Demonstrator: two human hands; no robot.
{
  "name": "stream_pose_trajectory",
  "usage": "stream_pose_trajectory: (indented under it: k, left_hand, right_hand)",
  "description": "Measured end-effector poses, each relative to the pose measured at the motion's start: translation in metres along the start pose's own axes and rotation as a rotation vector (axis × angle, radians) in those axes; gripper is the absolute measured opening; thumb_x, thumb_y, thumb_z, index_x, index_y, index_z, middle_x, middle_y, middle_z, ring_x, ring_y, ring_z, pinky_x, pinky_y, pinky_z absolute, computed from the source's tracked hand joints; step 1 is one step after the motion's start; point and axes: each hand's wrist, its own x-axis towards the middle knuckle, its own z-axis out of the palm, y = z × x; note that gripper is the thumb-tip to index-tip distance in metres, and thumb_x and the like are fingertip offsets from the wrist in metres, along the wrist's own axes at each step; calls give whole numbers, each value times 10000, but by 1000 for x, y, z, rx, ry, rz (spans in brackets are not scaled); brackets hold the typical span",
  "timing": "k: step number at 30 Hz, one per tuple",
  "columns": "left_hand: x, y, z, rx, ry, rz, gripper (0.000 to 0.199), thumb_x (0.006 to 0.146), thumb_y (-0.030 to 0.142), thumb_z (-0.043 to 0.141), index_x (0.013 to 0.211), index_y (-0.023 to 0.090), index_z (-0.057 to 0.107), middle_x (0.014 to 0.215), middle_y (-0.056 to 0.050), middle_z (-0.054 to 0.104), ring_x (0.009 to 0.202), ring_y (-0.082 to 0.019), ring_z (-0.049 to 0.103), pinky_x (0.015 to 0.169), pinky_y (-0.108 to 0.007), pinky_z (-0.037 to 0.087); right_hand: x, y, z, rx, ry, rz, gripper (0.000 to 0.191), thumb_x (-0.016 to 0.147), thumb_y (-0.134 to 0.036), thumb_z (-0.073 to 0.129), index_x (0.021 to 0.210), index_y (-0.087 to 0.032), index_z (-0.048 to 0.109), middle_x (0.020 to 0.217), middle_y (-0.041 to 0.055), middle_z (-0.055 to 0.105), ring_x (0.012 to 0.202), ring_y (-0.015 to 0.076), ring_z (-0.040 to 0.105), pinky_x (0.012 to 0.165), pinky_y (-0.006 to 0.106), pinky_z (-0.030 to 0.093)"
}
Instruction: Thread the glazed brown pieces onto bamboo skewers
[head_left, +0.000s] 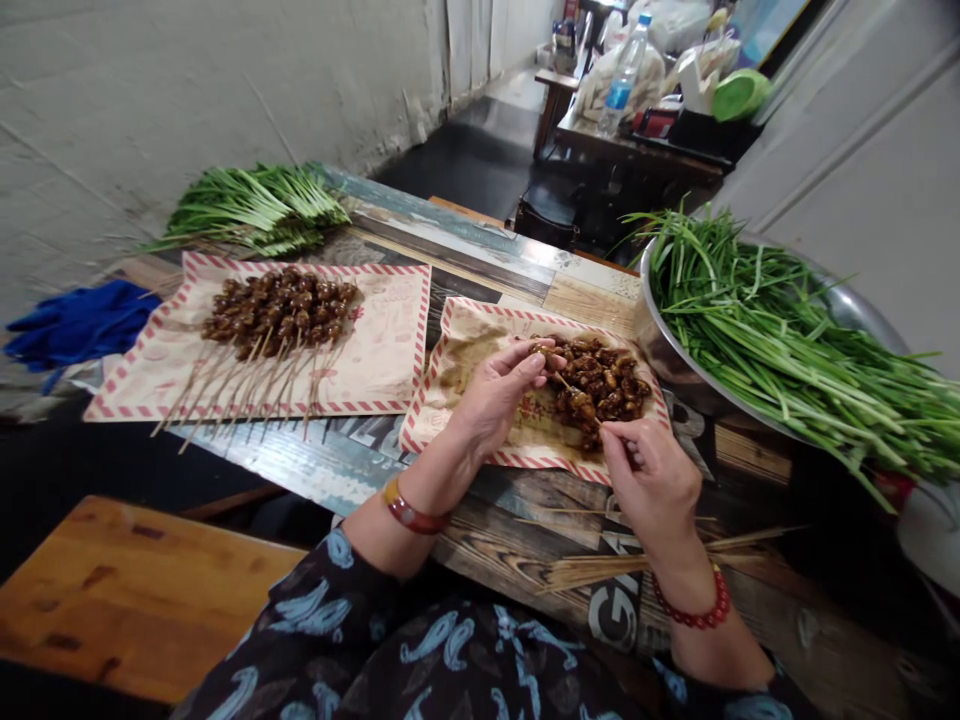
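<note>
My left hand pinches a glossy brown piece of food, perhaps a silkworm pupa, at the upper end of a thin wooden skewer. The skewer's lower end is between the thumb and fingers of my right hand. Beneath both hands, a pile of loose glossy brown pieces lies on the right paper sheet, which has a red-striped border and dark oily stains. To the left, many filled skewers are stacked on another striped paper sheet, their bare ends pointing toward me.
Bare skewers lie near the table's front edge. A metal basin heaped with green chives stands at right. More chives and blue gloves are at left. Behind is another table with a water bottle; a wooden stool stands front left.
</note>
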Motion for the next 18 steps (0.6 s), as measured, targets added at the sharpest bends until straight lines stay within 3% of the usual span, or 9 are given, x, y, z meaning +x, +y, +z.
stream_pose_trajectory:
  k: [11, 18]
  left_hand:
    - [-1, -4, 2, 73, 15, 81, 225, 723, 322, 759, 893, 178, 724, 872, -33, 685, 817, -129, 620, 772, -267, 453]
    - [-2, -1, 2, 135, 22, 69, 350, 802, 435, 686, 1041, 180, 690, 832, -46, 709, 821, -138, 645, 751, -257, 433]
  right_hand:
    - [0, 2, 1, -24, -5, -12, 76, 903, -170, 587, 861, -217, 630, 728, 7, 656, 681, 144, 618, 614, 263, 488]
    - [0, 2, -1, -41, -29, -40, 74, 906, -155, 579, 874, -206, 622, 740, 9, 651, 677, 134, 597, 651, 256, 488]
